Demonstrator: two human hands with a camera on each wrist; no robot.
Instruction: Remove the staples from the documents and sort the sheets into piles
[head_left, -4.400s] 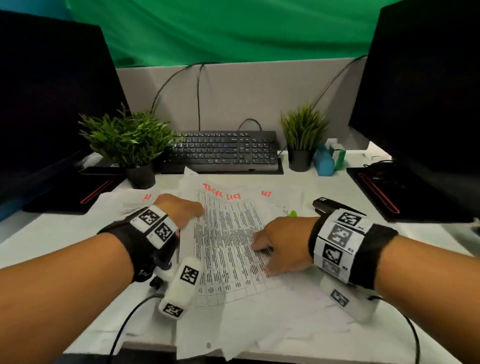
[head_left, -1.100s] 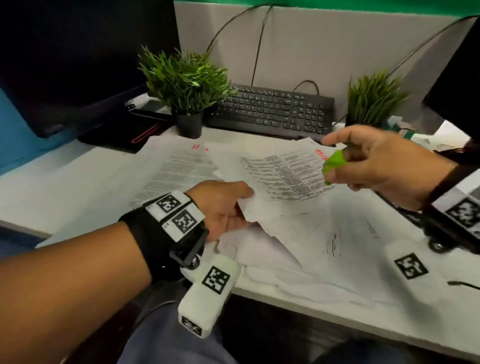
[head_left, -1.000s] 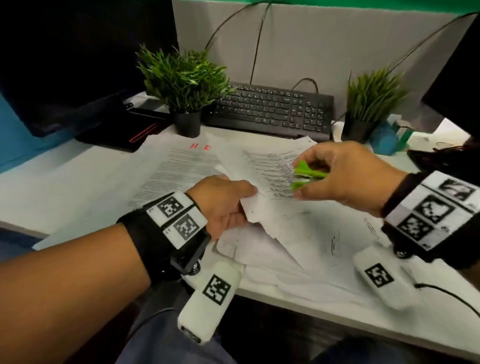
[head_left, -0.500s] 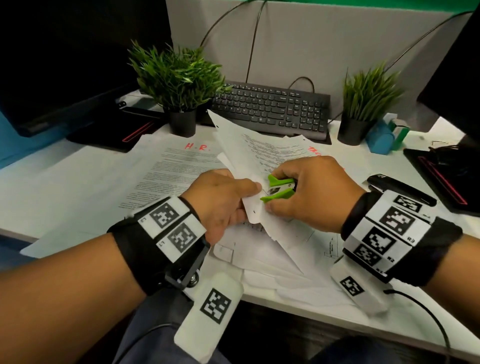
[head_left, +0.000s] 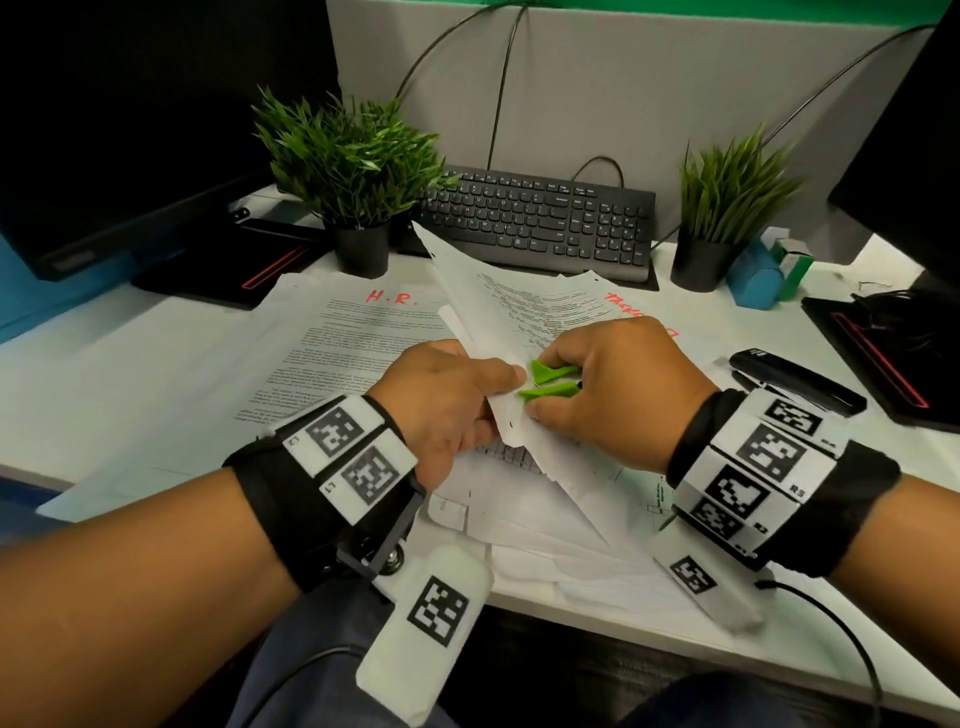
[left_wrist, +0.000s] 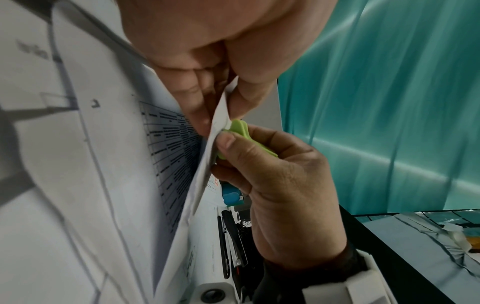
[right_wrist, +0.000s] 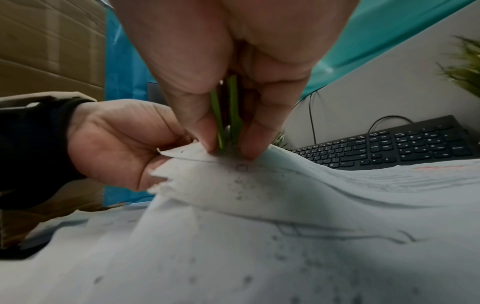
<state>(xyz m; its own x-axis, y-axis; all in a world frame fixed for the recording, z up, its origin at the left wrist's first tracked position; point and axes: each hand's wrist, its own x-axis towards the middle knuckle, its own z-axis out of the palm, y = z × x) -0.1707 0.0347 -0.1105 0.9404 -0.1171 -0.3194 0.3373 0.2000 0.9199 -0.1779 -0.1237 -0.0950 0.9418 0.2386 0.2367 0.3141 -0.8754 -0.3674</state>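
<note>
My left hand (head_left: 452, 405) pinches the near corner of a stapled printed document (head_left: 519, 312), lifting it off the desk. My right hand (head_left: 608, 395) grips a green staple remover (head_left: 550, 382) between thumb and fingers, its tips set against that corner beside my left thumb. The left wrist view shows the document corner (left_wrist: 221, 119) pinched by my left fingers, with the green staple remover (left_wrist: 239, 128) pressed against it. From the right wrist the staple remover (right_wrist: 228, 121) stands upright on the document corner (right_wrist: 197, 154). The staple itself is hidden.
A sheet marked "H.R." (head_left: 353, 343) lies at the left, with more loose sheets (head_left: 561, 525) under my hands. A black stapler (head_left: 795, 382) lies at the right. Behind stand a keyboard (head_left: 540, 223), two potted plants (head_left: 353, 171) (head_left: 722, 208) and monitors on both sides.
My right hand brought the green staple remover from the right down to the corner my left hand holds. The corner has risen a little and the remover's tips now meet the paper.
</note>
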